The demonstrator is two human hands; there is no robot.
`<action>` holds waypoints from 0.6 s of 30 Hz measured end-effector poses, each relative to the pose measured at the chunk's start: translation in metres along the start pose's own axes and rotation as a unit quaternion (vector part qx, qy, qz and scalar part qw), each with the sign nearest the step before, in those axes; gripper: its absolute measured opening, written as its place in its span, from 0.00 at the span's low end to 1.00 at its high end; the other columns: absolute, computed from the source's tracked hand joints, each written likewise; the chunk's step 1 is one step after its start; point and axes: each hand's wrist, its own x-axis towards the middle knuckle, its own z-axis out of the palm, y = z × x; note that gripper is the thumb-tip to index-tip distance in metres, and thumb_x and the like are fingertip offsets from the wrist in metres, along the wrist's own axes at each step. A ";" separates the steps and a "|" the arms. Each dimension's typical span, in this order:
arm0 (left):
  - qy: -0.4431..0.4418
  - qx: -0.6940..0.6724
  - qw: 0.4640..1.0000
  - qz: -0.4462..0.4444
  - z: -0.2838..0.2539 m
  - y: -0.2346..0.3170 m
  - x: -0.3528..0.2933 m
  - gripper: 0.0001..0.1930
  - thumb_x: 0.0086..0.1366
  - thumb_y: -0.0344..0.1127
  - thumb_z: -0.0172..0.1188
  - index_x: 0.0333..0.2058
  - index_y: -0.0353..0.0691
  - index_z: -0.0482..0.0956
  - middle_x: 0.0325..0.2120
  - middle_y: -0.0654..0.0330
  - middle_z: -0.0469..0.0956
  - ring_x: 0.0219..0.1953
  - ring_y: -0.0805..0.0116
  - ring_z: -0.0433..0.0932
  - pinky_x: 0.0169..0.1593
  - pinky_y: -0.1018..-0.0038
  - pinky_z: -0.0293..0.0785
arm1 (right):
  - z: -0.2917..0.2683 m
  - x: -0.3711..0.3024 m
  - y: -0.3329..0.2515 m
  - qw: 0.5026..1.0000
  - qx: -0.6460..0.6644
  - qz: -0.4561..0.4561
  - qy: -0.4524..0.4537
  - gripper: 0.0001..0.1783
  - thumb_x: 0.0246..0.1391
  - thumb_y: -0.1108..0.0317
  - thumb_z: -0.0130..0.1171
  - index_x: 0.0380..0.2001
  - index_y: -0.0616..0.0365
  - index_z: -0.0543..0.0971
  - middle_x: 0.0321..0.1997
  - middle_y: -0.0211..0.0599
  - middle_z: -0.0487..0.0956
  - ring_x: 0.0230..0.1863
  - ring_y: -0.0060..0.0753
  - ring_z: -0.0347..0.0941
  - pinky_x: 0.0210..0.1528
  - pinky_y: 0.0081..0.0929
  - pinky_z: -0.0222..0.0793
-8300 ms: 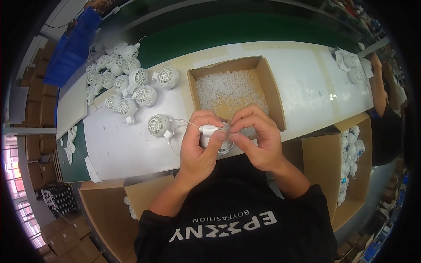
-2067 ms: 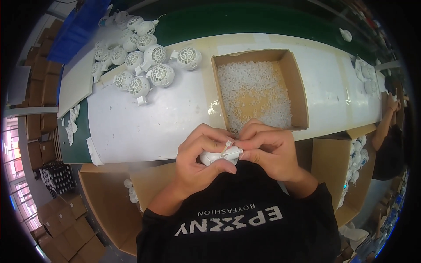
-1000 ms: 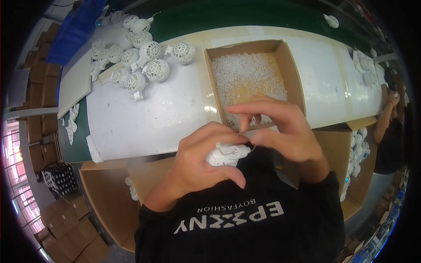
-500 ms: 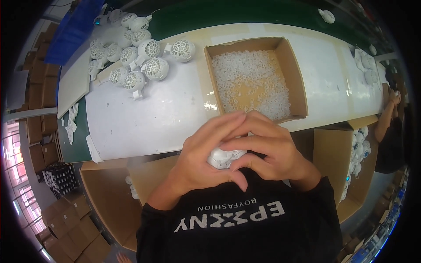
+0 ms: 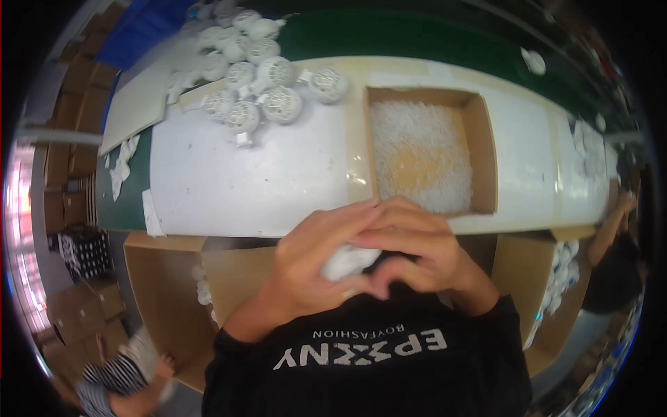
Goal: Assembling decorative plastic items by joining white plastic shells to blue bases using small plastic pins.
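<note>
A white rounded plastic piece (image 5: 345, 263), smeared by motion, is held between my two hands in front of my chest. My left hand (image 5: 302, 257) wraps its left side, and my right hand (image 5: 425, 251) closes over it from the right. The fingertips of both hands meet at the top and the thumbs come together below, hiding much of the piece. Just beyond my hands, an open cardboard box (image 5: 484, 153) holds many small clear rings (image 5: 417, 125). Several white ball-shaped lattice housings with short stubs (image 5: 280, 104) lie at the far left of the white worktop (image 5: 229, 187).
Open cartons stand below the table edge at left (image 5: 163, 299) and right (image 5: 513, 267), both with white pieces inside. Another person (image 5: 611, 271) is at the right; a person in striped clothing (image 5: 114, 382) is at lower left. A green strip (image 5: 410, 38) runs behind the worktop.
The view has shifted, so the table contents appear farther right and lower. Both hands still hold the white piece, my thumbs now closer together. A person in stripes has come into view at lower left.
</note>
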 end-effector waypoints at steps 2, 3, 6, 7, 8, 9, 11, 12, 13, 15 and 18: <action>0.074 0.066 0.993 -0.066 -0.041 -0.002 -0.030 0.32 0.50 0.36 0.77 0.53 0.32 0.78 0.47 0.48 0.81 0.42 0.57 0.82 0.46 0.68 0.78 | -0.009 0.003 0.000 0.999 -0.030 0.039 0.015 0.21 0.43 0.73 0.70 0.44 0.63 0.83 0.42 0.48 0.81 0.42 0.48 0.75 0.48 0.39 0.71; 0.128 0.131 0.977 -0.110 -0.066 -0.003 -0.049 0.29 0.53 0.33 0.76 0.53 0.31 0.77 0.46 0.49 0.81 0.45 0.58 0.81 0.48 0.68 0.78 | -0.016 0.003 0.003 0.993 -0.064 0.091 0.047 0.22 0.45 0.72 0.69 0.46 0.62 0.82 0.43 0.48 0.81 0.44 0.49 0.76 0.51 0.41 0.70; 0.303 0.298 0.859 -0.286 -0.136 0.002 -0.110 0.22 0.61 0.26 0.66 0.54 0.32 0.76 0.47 0.53 0.79 0.49 0.63 0.78 0.50 0.68 0.77 | -0.031 -0.005 0.025 0.935 -0.309 0.164 0.057 0.18 0.47 0.71 0.67 0.45 0.60 0.82 0.39 0.46 0.81 0.45 0.48 0.75 0.50 0.41 0.70; 0.289 0.360 0.821 -0.335 -0.151 0.006 -0.127 0.20 0.63 0.24 0.62 0.54 0.32 0.76 0.47 0.54 0.78 0.49 0.64 0.78 0.50 0.68 0.77 | -0.037 -0.010 0.031 0.899 -0.375 0.225 0.013 0.15 0.47 0.71 0.67 0.40 0.59 0.81 0.36 0.44 0.80 0.44 0.47 0.75 0.48 0.41 0.70; 0.298 0.364 0.816 -0.337 -0.156 0.011 -0.144 0.20 0.63 0.24 0.62 0.54 0.32 0.76 0.47 0.54 0.78 0.49 0.64 0.78 0.50 0.68 0.77 | -0.037 -0.011 0.037 0.855 -0.437 0.279 -0.033 0.11 0.47 0.71 0.67 0.36 0.59 0.81 0.34 0.42 0.80 0.43 0.47 0.75 0.47 0.41 0.71; 0.338 0.358 0.804 -0.333 -0.158 0.010 -0.158 0.19 0.63 0.24 0.62 0.54 0.32 0.77 0.46 0.54 0.78 0.48 0.65 0.78 0.50 0.69 0.77 | -0.035 -0.013 0.044 0.856 -0.437 0.274 -0.034 0.11 0.47 0.71 0.67 0.36 0.59 0.81 0.34 0.42 0.80 0.43 0.47 0.75 0.47 0.41 0.71; 0.412 0.340 0.780 -0.327 -0.159 0.006 -0.170 0.18 0.63 0.22 0.61 0.52 0.32 0.78 0.46 0.54 0.78 0.47 0.65 0.78 0.48 0.69 0.77 | -0.034 -0.015 0.056 0.870 -0.398 0.288 -0.037 0.08 0.47 0.70 0.67 0.32 0.58 0.81 0.33 0.40 0.79 0.43 0.48 0.75 0.45 0.43 0.70; 0.417 0.339 0.777 -0.329 -0.156 0.005 -0.162 0.18 0.63 0.22 0.61 0.52 0.32 0.78 0.46 0.54 0.78 0.47 0.65 0.78 0.48 0.69 0.77 | -0.034 -0.015 0.059 0.877 -0.379 0.293 -0.042 0.07 0.47 0.70 0.67 0.30 0.58 0.80 0.33 0.39 0.79 0.42 0.48 0.75 0.44 0.43 0.70; 0.363 0.395 0.800 -0.268 -0.154 -0.004 -0.148 0.16 0.64 0.22 0.60 0.51 0.33 0.79 0.45 0.54 0.78 0.47 0.64 0.79 0.48 0.70 0.77 | -0.034 -0.015 0.060 0.877 -0.380 0.291 -0.045 0.07 0.47 0.70 0.67 0.30 0.58 0.80 0.33 0.39 0.79 0.42 0.48 0.75 0.44 0.43 0.70; 0.257 0.437 0.843 -0.180 -0.150 -0.026 -0.109 0.14 0.64 0.21 0.60 0.47 0.38 0.82 0.45 0.54 0.78 0.46 0.62 0.79 0.48 0.70 0.77 | -0.034 -0.015 0.060 0.875 -0.379 0.299 -0.038 0.07 0.47 0.70 0.67 0.28 0.58 0.80 0.32 0.39 0.79 0.42 0.48 0.75 0.44 0.43 0.70; 0.119 0.391 0.909 -0.087 -0.144 -0.070 -0.038 0.17 0.61 0.17 0.58 0.44 0.45 0.84 0.46 0.56 0.79 0.47 0.56 0.79 0.47 0.69 0.78 | -0.036 -0.011 0.060 0.873 -0.387 0.294 -0.042 0.06 0.48 0.69 0.67 0.27 0.58 0.80 0.32 0.39 0.80 0.40 0.49 0.75 0.43 0.43 0.71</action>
